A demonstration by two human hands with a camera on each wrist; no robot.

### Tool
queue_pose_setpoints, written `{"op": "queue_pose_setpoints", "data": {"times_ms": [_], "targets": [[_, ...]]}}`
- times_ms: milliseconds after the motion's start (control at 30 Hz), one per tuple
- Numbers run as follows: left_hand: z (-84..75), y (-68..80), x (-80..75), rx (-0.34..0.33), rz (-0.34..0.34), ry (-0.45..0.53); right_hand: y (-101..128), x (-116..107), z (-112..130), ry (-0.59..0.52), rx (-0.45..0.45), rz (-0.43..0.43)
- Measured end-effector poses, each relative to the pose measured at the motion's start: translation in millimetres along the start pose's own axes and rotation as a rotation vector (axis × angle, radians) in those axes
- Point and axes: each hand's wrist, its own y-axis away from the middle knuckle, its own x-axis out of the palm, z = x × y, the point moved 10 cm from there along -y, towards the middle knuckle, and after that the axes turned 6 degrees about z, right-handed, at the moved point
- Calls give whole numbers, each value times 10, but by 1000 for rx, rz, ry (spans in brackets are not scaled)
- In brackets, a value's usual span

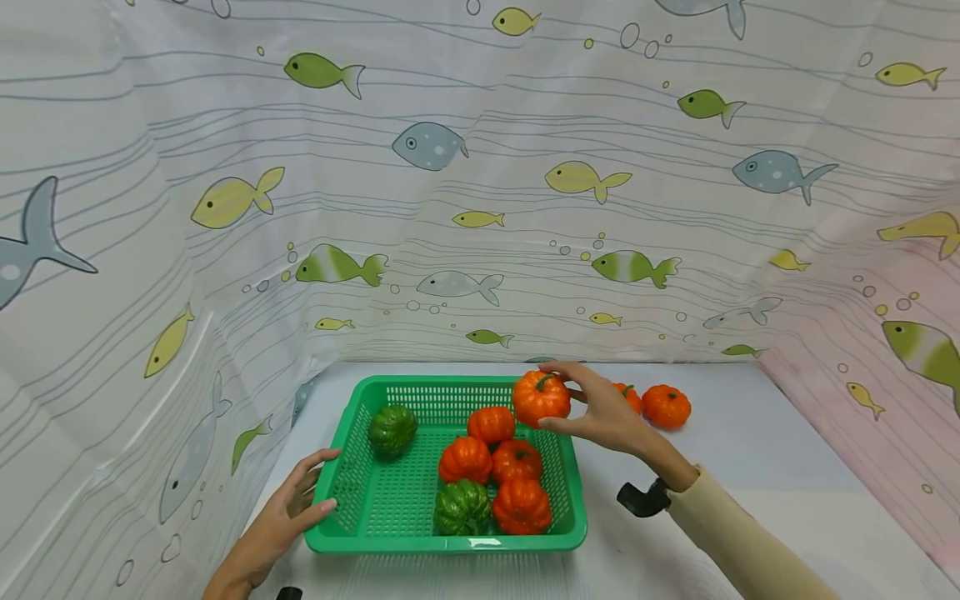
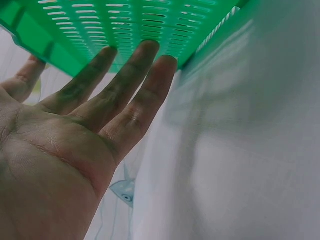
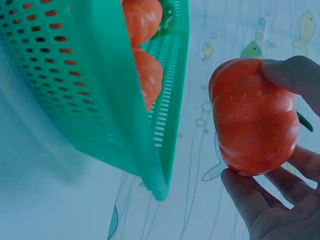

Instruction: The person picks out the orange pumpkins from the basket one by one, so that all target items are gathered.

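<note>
Head view: nearest us, our left hand [image 1: 281, 517] lies flat against the near-left corner of the green basket [image 1: 352, 492], fingers straight, thumb on the rim, gripping nothing. Our right hand [image 1: 603, 412] sits at the basket's far-right corner, fingers curled round an orange pumpkin [image 1: 541, 397], which hangs just above that corner's rim, stem up. It's squat, no real long axis. Inside the basket: four orange pumpkins [image 1: 495, 467] clustered right of centre, one green pumpkin [image 1: 462, 507] by the near wall, another green one [image 1: 392, 429] at the far left. Open floor is basket centre-left and near-left. Two more orange pumpkins [image 1: 666, 406] sit on the table [image 1: 750, 467] right of the basket, behind the right hand. Right hand is the nearer one to all of them.

Left wrist view: three straight fingers [image 2: 145, 85] touch the basket's slotted wall [image 2: 125, 25]; white cloth to the right.

Right wrist view: thumb and fingers [image 3: 250, 200] pinch the orange pumpkin from opposite sides. Basket rim [image 3: 162, 165] is left of it, a clear gap between; two orange pumpkins show over the wall.
</note>
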Motion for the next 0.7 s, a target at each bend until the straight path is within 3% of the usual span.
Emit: {"op": "queue_pose_setpoints", "data": {"times_ms": [233, 533, 700], "targets": [[15, -8, -3, -17, -2, 10, 144, -98, -153, -3, -2, -9], [5, -5, 2, -11, 2, 11, 421, -303, -511, 9, 99, -82], [17, 12, 10, -18, 8, 24, 609, -452, -525, -9, 144, -111]]}}
